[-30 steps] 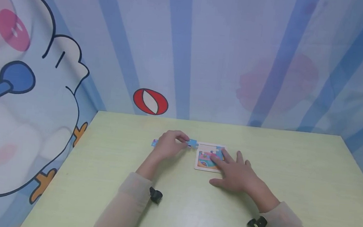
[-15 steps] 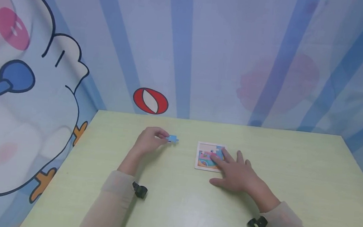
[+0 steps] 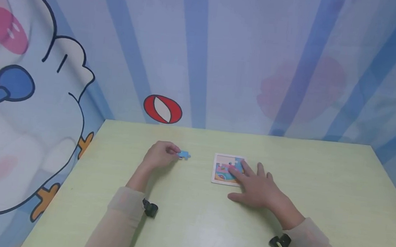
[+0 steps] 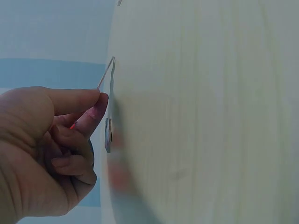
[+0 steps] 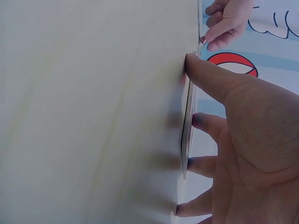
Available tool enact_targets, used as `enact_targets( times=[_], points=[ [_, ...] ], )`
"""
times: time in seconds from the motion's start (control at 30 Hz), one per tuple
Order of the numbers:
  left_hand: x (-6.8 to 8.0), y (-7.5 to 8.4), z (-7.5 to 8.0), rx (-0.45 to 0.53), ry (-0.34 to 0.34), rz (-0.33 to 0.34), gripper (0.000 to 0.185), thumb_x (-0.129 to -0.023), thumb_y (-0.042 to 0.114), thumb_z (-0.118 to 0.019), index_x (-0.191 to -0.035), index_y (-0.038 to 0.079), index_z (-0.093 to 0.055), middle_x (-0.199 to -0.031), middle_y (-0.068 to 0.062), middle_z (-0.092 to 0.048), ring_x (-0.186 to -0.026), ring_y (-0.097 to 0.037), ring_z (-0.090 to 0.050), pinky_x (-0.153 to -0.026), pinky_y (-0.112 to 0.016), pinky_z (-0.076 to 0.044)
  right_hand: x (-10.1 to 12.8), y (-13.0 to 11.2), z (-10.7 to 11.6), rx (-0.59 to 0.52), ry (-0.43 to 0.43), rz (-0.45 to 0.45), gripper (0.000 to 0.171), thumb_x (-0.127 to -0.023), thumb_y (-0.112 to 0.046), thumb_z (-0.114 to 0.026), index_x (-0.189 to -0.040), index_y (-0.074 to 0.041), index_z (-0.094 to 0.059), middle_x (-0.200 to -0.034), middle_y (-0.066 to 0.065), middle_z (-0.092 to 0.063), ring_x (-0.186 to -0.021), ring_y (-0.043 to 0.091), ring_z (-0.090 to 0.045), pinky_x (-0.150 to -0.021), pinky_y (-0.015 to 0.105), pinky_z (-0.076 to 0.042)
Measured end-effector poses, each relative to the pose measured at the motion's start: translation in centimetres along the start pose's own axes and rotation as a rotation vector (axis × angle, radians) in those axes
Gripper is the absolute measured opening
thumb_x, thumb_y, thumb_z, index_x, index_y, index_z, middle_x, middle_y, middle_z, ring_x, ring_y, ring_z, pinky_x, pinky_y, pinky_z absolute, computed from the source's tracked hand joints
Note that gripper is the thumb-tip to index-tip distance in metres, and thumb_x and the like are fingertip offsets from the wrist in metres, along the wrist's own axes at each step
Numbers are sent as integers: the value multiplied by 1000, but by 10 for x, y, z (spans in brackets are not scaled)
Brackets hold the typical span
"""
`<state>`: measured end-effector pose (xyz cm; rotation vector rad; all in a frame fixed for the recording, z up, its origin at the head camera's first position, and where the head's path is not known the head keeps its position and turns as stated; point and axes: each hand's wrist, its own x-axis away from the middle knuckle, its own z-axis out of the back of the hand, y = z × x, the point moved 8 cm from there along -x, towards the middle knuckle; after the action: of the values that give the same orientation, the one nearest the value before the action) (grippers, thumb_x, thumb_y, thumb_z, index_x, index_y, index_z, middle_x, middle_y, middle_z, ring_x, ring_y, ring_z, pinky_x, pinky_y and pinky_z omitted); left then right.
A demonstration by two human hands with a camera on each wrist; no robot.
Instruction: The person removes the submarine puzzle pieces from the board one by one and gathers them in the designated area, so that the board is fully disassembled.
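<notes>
A small square puzzle board (image 3: 222, 172) with a colourful picture lies on the pale green table (image 3: 196, 225). My right hand (image 3: 246, 175) rests flat, its straight fingers pressing on the board's right part. In the right wrist view the board (image 5: 187, 135) shows edge-on under the fingers (image 5: 210, 79). My left hand (image 3: 172, 151) sits left of the board and pinches a blue puzzle piece (image 3: 184, 155) between thumb and forefinger, just above the tabletop. The left wrist view shows the piece (image 4: 105, 73) as a thin edge at the fingertips (image 4: 96, 107).
A curtain with blue stripes and a cartoon figure (image 3: 27, 97) surrounds the table on the far and left sides. A red and white ball print (image 3: 162, 109) sits behind the far edge. Both wrists carry small black cameras (image 3: 149, 208).
My left hand has carried the blue piece leftward, away from the board's upper left corner, and now holds it low over the table. The right hand has stayed on the board.
</notes>
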<state>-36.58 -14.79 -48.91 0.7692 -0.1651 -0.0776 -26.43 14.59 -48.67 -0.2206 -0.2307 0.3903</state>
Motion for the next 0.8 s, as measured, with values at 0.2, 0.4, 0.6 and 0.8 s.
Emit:
enact_targets(
  times=[0.2, 0.4, 0.6, 0.8],
  points=[
    [0, 1, -1, -39, 6, 12, 13, -95, 16, -73, -107, 13, -77, -101, -4, -72, -97, -25, -65, -92, -46, -50, 0, -1, 0, 7, -3, 1, 85, -94, -64, -64, -163, -25, -35, -168, 22, -22, -141, 70, -20, -103, 82, -27],
    [2, 4, 1, -77, 13, 15, 17, -95, 14, -72, -110, 14, -78, -103, -4, -72, -100, -25, -64, -93, -47, -49, 0, 0, -1, 9, -10, -5, 85, -94, -65, -63, -163, -26, -35, -169, 21, -21, -142, 69, -19, -103, 82, -26],
    [4, 5, 3, -87, 17, 31, 19, -95, 14, -71, -113, 14, -78, -108, -5, -72, -104, -25, -64, -96, -48, -49, -1, 0, -1, 7, -18, -9, 85, -94, -64, -63, -164, -26, -33, -169, 21, -20, -142, 69, -17, -103, 82, -25],
    [4, 6, 4, -66, 20, 27, 22, -96, 17, -70, -116, 15, -77, -111, -5, -71, -106, -26, -63, -97, -49, -48, 0, 0, -2, 2, -27, -16, 85, -94, -64, -63, -164, -26, -33, -169, 21, -19, -143, 69, -16, -104, 82, -24]
  ],
)
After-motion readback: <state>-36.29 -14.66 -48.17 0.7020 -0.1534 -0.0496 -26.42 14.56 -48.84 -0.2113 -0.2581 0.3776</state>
